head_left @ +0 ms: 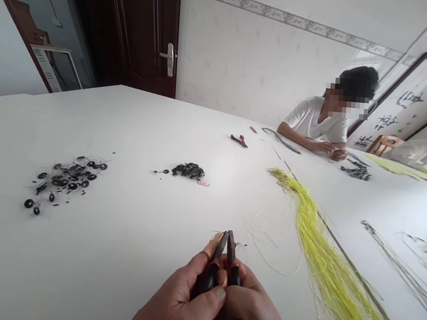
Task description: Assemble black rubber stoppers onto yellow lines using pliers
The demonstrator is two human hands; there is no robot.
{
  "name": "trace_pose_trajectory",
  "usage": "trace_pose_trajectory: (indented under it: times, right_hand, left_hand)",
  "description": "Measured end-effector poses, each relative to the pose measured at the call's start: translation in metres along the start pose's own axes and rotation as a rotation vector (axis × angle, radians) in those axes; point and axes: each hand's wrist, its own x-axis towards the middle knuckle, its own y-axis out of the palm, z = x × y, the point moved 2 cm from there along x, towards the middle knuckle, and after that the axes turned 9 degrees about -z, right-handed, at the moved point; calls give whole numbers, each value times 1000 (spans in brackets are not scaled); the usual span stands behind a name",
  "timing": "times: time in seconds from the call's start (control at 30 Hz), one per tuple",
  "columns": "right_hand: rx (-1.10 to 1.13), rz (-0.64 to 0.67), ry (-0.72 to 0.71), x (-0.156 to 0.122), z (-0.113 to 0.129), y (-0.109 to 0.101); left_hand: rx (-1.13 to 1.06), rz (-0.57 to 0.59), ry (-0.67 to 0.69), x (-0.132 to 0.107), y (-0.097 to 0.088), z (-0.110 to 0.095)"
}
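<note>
My left hand [180, 301] and my right hand [248, 310] are pressed together at the bottom middle, each closed round a pair of red-and-black pliers. The left pliers [215, 262] and the right pliers [231, 258] point away from me, and their tips meet above the white table [126, 127]. Something thin and dark shows at the tips, too small to name. A long bundle of yellow strands [324, 259] lies to the right of my hands. A few loose pale strands [263, 234] curl just beyond the tips.
Black rings with thin wires [65, 179] are scattered at left. A small pile of black parts [188, 170] sits mid-table, and spare pliers [239, 140] lie farther back. A person in a white shirt [319, 122] works at the far right beside dark parts [356, 171].
</note>
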Motion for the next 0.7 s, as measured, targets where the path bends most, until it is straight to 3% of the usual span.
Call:
trace_pose_trajectory:
  times: [0.27, 0.47, 0.7]
  right_hand:
    - [-62, 14, -58, -7, 0, 1]
    - [121, 38, -15, -9, -3, 4]
    - [65, 46, -41, -5, -6, 1]
  left_hand:
    - [-202, 32, -8, -3, 6, 14]
    - [-309, -34, -32, -9, 7, 19]
    - [-244, -45, -26, -9, 6, 20]
